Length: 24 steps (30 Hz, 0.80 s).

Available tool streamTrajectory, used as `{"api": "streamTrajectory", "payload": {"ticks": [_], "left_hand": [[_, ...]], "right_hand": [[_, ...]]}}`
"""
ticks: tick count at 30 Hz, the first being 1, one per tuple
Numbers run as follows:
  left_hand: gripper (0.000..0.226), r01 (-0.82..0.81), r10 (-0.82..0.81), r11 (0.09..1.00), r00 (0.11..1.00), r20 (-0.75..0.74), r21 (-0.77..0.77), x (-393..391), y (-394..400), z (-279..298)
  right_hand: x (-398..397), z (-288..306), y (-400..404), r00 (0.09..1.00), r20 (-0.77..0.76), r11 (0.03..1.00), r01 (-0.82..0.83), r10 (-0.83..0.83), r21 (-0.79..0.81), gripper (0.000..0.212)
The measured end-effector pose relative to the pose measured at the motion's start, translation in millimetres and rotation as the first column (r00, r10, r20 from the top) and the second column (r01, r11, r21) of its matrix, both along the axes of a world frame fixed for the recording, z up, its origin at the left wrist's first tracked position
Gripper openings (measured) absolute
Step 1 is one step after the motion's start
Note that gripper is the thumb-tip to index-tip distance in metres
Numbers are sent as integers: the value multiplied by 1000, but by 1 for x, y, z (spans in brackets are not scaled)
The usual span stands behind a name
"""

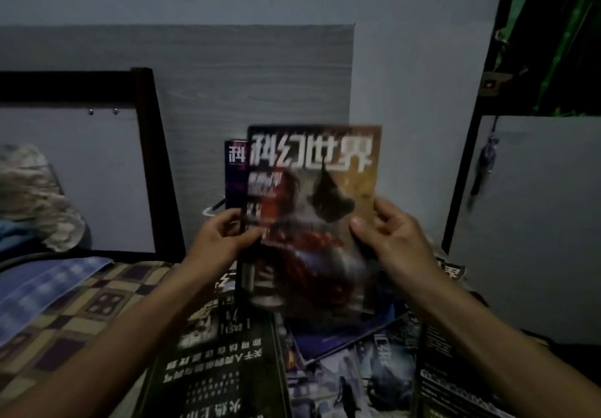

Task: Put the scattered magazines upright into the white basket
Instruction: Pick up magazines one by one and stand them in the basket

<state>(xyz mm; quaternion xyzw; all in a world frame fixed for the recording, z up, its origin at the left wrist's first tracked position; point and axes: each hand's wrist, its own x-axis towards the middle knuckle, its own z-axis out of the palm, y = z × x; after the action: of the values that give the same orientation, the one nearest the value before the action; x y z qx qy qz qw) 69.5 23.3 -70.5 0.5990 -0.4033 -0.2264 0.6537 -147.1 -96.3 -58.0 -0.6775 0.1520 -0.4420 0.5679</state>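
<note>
I hold a magazine [312, 209] with a red and brown cover upright in front of me. My left hand [221, 239] pinches its left edge and my right hand [387, 235] grips its right edge. Behind it stands a purple magazine [234, 173], upright. A bit of white rim [209, 212] shows just left of my left hand; it may be the white basket, mostly hidden by the held magazine. More magazines [221, 362] lie scattered flat on the bed below my arms, among them a blue-toned one [351, 372].
A chequered bedspread [81, 307] and a blue cloth [42, 291] cover the bed at left. A dark bed frame post [153, 157] stands at the left back, a grey panel [244, 86] against the wall behind. A dark frame [468, 170] rises at right.
</note>
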Motion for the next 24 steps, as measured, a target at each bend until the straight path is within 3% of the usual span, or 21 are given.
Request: {"api": "streamTrajectory", "payload": {"ticks": [2,4,6,9,12,14,16,20,24], "left_hand": [[29,-77,73,996,994,82,49,13,4,-23],[36,-100,82,991,980,184,92,21,7,-43],[42,-107,74,987,963,259,118,31,7,-56],[49,-125,92,988,950,297,93,39,2,-62],[43,-214,224,975,943,245,-66,50,-13,-56],[32,-282,308,949,925,223,-144,63,-27,-44],[33,-310,348,933,904,249,-181,80,-40,-27],[33,-273,336,941,821,461,-201,133,-70,12],[34,-349,400,916,776,488,-196,185,-111,26]], "right_hand": [[8,-26,-9,953,-280,988,78,-114,-136,21],[12,-47,-14,850,-440,927,135,-289,-349,19],[15,-51,-17,835,-429,894,155,-346,-419,18],[23,-43,-25,848,-420,908,152,-323,-391,17],[42,-29,-29,924,-312,968,169,-222,-188,23],[60,-20,-36,932,-240,961,248,-270,-118,21],[80,-7,-47,919,-205,940,313,-337,-138,15],[131,20,-77,914,-126,919,370,-387,-137,12],[183,26,-120,902,-134,905,387,-411,-175,14]]}}
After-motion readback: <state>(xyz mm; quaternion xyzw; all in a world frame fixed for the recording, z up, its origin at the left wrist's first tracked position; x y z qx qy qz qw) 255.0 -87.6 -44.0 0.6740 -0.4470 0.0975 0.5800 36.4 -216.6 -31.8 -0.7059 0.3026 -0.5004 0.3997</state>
